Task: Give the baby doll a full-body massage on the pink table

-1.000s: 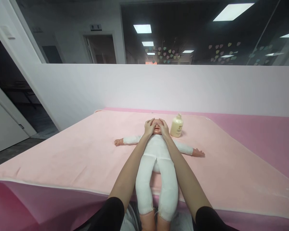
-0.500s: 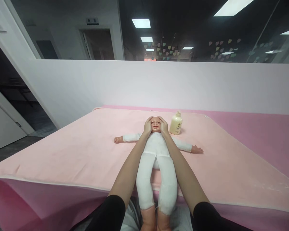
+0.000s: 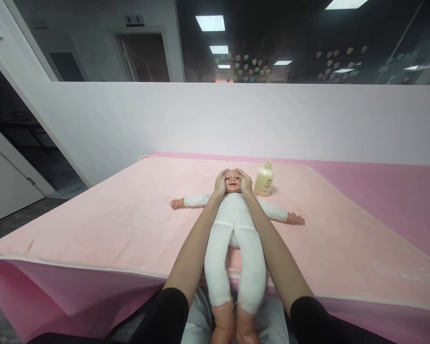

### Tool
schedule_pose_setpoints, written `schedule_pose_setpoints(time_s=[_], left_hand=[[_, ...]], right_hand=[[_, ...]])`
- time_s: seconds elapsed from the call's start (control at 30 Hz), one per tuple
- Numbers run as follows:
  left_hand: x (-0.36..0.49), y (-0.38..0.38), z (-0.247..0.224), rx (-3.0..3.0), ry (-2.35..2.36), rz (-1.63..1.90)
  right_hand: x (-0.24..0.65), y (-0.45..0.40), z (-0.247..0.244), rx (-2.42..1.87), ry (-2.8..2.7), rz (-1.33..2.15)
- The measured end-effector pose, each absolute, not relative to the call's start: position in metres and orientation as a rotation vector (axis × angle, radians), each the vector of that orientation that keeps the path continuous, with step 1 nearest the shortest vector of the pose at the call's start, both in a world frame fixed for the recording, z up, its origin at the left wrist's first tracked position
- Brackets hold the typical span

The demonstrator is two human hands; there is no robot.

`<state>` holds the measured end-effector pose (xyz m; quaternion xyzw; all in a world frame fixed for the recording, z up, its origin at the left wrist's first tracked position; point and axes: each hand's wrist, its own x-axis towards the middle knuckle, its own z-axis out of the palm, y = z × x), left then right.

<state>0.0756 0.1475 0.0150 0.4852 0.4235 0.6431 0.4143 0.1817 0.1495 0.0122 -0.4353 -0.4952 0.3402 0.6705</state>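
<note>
"While the left hand [image 3: 220,185] and right hand [image 3: 245,184] cup the head [image 3: 232,182] of the plastic-limbed doll in white cloth [image 3: 233,209], how are the fingers?"

"Open, gently curved against its 2 sides. Nearer the person than them, its torso lies on the pale-pink cloth sheet [image 3: 111,210]."

"And the pale-yellow, rounded bottle [image 3: 264,181]?"

"Just beside the right fingers."

"Step?"

"Cupping, I'd judge; moving on calls for light, even contact."

Looks like a childcare practice room in an office-like building, judging by a baby doll [image 3: 233,210] and bottle [image 3: 263,181] on a pink-covered table [image 3: 129,215], plus rectangular ceiling lights [image 3: 210,23], hearts [image 3: 246,57] and a doorway [image 3: 146,57] showing in a wide glass pane [image 3: 290,28].
</note>
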Motion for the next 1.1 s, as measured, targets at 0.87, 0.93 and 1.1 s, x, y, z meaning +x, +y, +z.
schedule_pose_setpoints(time_s=[0.87,0.93,1.1], left_hand=[[0.069,0.144,0.004,1.211,1.006,1.655],[0.068,0.146,0.002,1.232,1.006,1.643],[0.069,0.151,0.003,1.191,1.072,1.612]], right_hand=[[0.180,0.145,0.009,-0.921,-1.221,0.709],[0.181,0.147,0.008,-0.926,-1.187,0.737],[0.180,0.154,0.005,-0.945,-1.139,0.744]])
